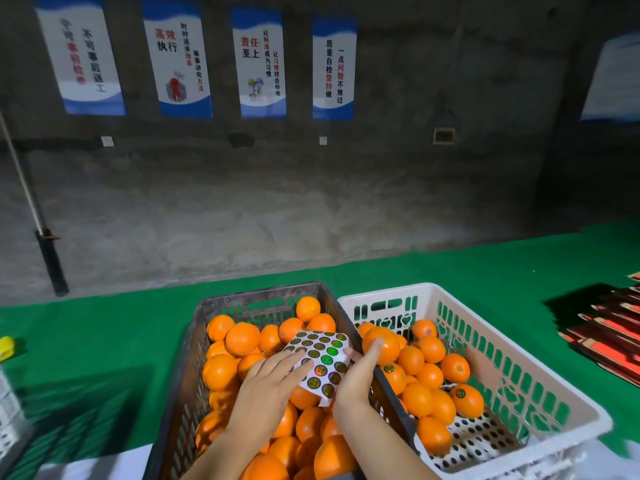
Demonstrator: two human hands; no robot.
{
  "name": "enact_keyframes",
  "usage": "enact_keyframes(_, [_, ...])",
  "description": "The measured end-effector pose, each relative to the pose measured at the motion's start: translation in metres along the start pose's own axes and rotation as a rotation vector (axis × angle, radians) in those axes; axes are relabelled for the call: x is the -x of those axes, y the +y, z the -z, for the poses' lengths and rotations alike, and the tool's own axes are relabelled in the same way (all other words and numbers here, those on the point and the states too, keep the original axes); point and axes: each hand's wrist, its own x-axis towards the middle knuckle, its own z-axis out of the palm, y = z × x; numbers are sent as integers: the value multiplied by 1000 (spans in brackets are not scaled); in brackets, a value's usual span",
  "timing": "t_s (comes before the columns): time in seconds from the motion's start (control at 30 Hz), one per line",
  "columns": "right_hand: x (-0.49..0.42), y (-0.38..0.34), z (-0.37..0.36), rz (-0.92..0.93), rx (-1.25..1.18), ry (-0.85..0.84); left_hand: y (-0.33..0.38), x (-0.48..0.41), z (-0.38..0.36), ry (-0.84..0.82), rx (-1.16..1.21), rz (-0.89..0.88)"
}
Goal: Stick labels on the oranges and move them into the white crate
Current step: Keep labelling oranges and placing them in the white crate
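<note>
Nearest the camera, both forearms reach in over the dark crate (180, 393), which is heaped with oranges (242, 337) that show no labels. The left hand (266, 382) lies flat with straight fingers pressing on the sheet (320, 355) of round labels, holding it down rather than gripping it. The right hand (358, 379) sits at the sheet's right edge with its thumb on the paper and its index finger stretched past the crate wall. Whether it pinches a label, pinches the edge or only touches is not clear.

The sheet rests on top of the heap between the two hands, and its longer side seems to run away from the person, a little askew. So the labels are right at the fingertips, and the bare fruit lies directly beneath and to the left — the left hand is the nearer one for picking.

The white crate (388, 292) stands just to the right, its wall against the dark crate's wall. It holds a looser layer of fruit, and some labelled oranges (462, 400) are visible — the right hand is nearer for dropping one in. I judge the job well short of done, as the dark crate is fuller.

Beyond them the green table (104, 334) stretches, with a red and black stack (609, 334) at the right. Posters (259, 64) hang on the grey wall.
</note>
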Motion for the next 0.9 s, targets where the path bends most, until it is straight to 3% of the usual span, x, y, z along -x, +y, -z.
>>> enact_keyframes(0.17, [0,1,-2,-15,89,-22,-3,2,7,5,-20,131])
enact_keyframes(0.3, [3,3,-1,124,257,-28,-7,6,9,20,-14,235])
enact_keyframes(0.5, [1,6,-4,138,300,-115,-18,12,12,132,104,513])
enact_keyframes(0.77, [-5,7,1,98,273,-131,-21,12,4,188,14,482])
enact_keyframes(0.9, [-6,13,1,210,479,-185,-23,12,-4,29,59,566])
